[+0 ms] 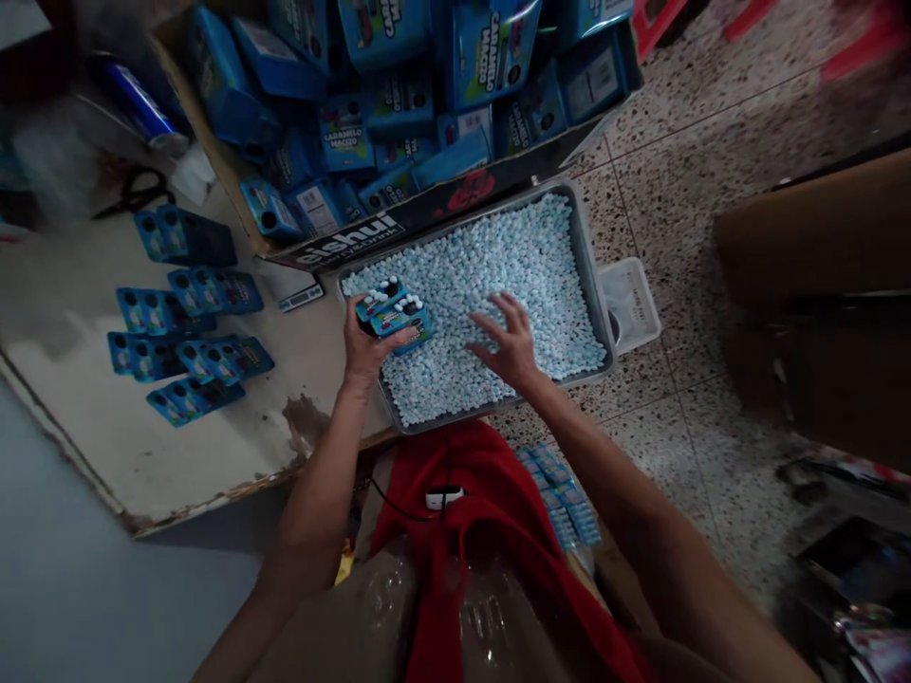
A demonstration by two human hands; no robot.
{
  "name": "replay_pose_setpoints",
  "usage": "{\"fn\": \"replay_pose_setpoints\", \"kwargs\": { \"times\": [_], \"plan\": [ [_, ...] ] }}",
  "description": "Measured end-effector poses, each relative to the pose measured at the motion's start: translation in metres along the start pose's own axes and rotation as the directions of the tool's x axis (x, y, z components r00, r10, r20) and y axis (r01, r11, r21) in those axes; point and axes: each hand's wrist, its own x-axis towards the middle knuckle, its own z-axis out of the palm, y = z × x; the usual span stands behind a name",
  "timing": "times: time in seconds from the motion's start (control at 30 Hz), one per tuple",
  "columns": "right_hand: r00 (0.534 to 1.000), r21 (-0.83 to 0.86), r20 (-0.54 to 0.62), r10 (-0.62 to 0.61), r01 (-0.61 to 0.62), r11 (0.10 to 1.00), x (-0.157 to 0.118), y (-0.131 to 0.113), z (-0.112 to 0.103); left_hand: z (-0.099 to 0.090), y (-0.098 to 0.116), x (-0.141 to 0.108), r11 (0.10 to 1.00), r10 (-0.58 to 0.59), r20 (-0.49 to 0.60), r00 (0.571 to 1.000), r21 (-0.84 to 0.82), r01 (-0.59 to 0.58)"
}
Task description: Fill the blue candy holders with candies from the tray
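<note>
Nearest you: red garment [431, 579] on your front, small white device [444, 497] lying on it. Stacked blue packs [559, 498] sit low, to the right of the garment.

Next, the grey tray [498, 408], rim tilted in view, filled with small pale blue and white pellets [498, 256].

Left hand [364, 349]: closed around two held boxes [405, 327], blue, side by side, thumb along the near side. The boxes are over the left end of the tray, with loose pellets on their upper ends. Can't tell if their undersides touch the pellets in the tray.

Right hand [509, 343]: open, fingers spread and slightly curled, over the middle of the pellets, pointing left. Nothing seen in its grip. Can't tell if the fingertips touch the pellets.

Right of the tray, just beside its rim: clear container [637, 304]. Left of it: small scale [300, 299] on the counter [64, 294], whose near edge is chipped. Further left on the counter: several clusters of small blue boxes [206, 292], packed close together.

Beyond the tray, close along its far side: big open carton [427, 199], full of jumbled blue packages [488, 57], "CARAMELO MACIZO" readable on some.

Far left: dark-handled scissors [135, 193] and a blue can [142, 106] on its side. Right: speckled floor [661, 209], brown carton [818, 256], details too dark to read.
</note>
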Motion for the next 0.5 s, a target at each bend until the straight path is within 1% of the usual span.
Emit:
{"fn": "replay_pose_setpoints", "kwargs": {
  "times": [0.03, 0.07, 0.1, 0.13, 0.17, 0.2, 0.23, 0.3, 0.37, 0.43, 0.5],
  "plan": [
    [0.984, 0.086, -0.121, 0.134, -0.124, 0.989, -0.008, 0.002, -0.003, 0.006, -0.004, 0.001, 0.997, -0.031, 0.015, 0.999, -0.075, 0.032],
    [0.934, 0.189, -0.224, 0.279, -0.239, 0.952, -0.017, 0.002, -0.004, 0.013, -0.008, 0.001, 0.987, -0.068, 0.034, 0.997, -0.145, 0.072],
    [0.862, 0.294, -0.295, 0.412, -0.329, 0.897, -0.024, 0.002, -0.001, 0.020, -0.012, 0.000, 0.971, -0.106, 0.056, 0.993, -0.207, 0.116],
    [0.790, 0.384, -0.332, 0.515, -0.386, 0.839, -0.030, 0.000, 0.005, 0.027, -0.017, -0.002, 0.951, -0.145, 0.078, 0.986, -0.263, 0.160],
    [0.733, 0.453, -0.348, 0.584, -0.414, 0.790, -0.033, -0.004, 0.013, 0.035, -0.021, -0.005, 0.928, -0.180, 0.097, 0.979, -0.314, 0.202],
    [0.695, 0.502, -0.356, 0.625, -0.422, 0.755, -0.032, -0.009, 0.022, 0.043, -0.025, -0.009, 0.902, -0.211, 0.114, 0.971, -0.361, 0.238],
    [0.670, 0.539, -0.362, 0.648, -0.417, 0.732, -0.029, -0.015, 0.032, 0.051, -0.028, -0.013, 0.875, -0.237, 0.126, 0.963, -0.403, 0.268],
    [0.631, 0.605, -0.370, 0.681, -0.393, 0.693, -0.017, -0.028, 0.049, 0.067, -0.031, -0.021, 0.826, -0.283, 0.141, 0.949, -0.468, 0.316],
    [0.590, 0.691, -0.363, 0.722, -0.349, 0.633, -0.001, -0.039, 0.058, 0.082, -0.031, -0.027, 0.795, -0.312, 0.169, 0.935, -0.493, 0.354],
    [0.541, 0.801, -0.320, 0.778, -0.285, 0.527, 0.014, -0.042, 0.060, 0.097, -0.027, -0.030, 0.797, -0.308, 0.222, 0.925, -0.472, 0.378],
    [0.504, 0.909, -0.212, 0.837, -0.213, 0.358, 0.024, -0.036, 0.057, 0.108, -0.021, -0.031, 0.837, -0.265, 0.285, 0.921, -0.407, 0.367]
  ]
}}
